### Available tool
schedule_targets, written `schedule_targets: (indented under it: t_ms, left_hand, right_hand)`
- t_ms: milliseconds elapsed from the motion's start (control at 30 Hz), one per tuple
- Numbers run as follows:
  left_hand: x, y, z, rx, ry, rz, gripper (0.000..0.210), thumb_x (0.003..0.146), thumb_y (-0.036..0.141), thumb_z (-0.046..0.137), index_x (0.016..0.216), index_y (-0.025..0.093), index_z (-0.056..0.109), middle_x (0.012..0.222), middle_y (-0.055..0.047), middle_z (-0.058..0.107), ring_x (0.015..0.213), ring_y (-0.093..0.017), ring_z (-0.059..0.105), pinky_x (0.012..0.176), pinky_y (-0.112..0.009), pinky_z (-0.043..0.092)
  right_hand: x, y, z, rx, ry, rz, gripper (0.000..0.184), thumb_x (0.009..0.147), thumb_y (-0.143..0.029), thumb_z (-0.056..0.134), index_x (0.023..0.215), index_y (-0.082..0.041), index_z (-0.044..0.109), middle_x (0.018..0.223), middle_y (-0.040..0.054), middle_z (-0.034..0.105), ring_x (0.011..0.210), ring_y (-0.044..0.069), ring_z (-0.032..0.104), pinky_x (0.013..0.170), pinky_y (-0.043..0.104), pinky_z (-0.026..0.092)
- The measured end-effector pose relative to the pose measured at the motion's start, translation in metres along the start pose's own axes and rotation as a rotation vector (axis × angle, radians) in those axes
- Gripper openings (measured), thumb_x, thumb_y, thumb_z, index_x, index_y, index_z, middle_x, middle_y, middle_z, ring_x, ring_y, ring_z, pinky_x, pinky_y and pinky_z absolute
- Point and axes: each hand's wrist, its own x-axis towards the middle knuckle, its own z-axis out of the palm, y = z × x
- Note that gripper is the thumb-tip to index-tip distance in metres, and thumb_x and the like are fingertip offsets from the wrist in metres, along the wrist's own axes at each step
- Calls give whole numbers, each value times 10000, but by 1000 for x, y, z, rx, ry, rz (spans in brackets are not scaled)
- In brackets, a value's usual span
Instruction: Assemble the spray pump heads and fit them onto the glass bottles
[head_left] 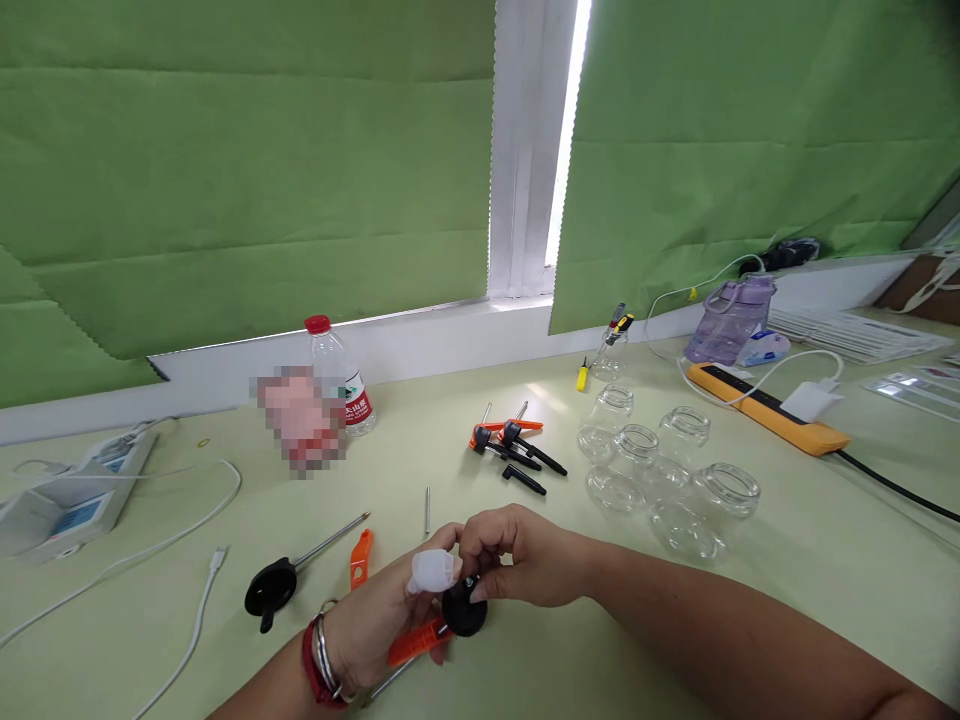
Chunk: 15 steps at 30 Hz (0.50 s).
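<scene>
Low in the middle, my left hand (390, 610) is closed round a black round lid (465, 612) with an orange lever (417, 641). A thin metal rod shows below that hand. White wrapping covers one of its fingertips. My right hand (517, 560) pinches the top of the same lid; its fingertips partly hide what they grip. To the left lies another black lid (271, 588) with a long metal rod. An orange lever piece (361, 558) and a loose metal rod (428, 510) lie just beyond my hands.
Several black and orange parts (517, 440) lie ahead. Clear jars (686, 510) stand to the right, with screwdrivers (619, 325) in one behind. There are also an orange power strip (772, 410), purple bottle (731, 320), water bottle (337, 370), white power strip (97, 490) and white cable (199, 610).
</scene>
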Motion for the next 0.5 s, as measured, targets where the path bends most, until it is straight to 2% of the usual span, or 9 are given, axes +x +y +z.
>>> schedule_targets:
  t_ms: [200,500]
  left_hand:
    - [-2,-1,-1,-12,-25,0,272,695,389,582,893,204,554,773,-3,492,609,-109,479,480,-195,404]
    - [-1,1,0,10,-29,0,331,673,414,596,920,200,549,786,-4,490,601,-102,467,473,-192,405]
  right_hand:
    - [0,-1,1,-6,3,-4,128,704,-177,693,779,-131,600,826,29,620,700,98,536,620,221,427]
    - [-1,1,1,-25,-4,-5,148,717,-223,692,792,-133,601,838,32,627,695,92,530,621,219,435]
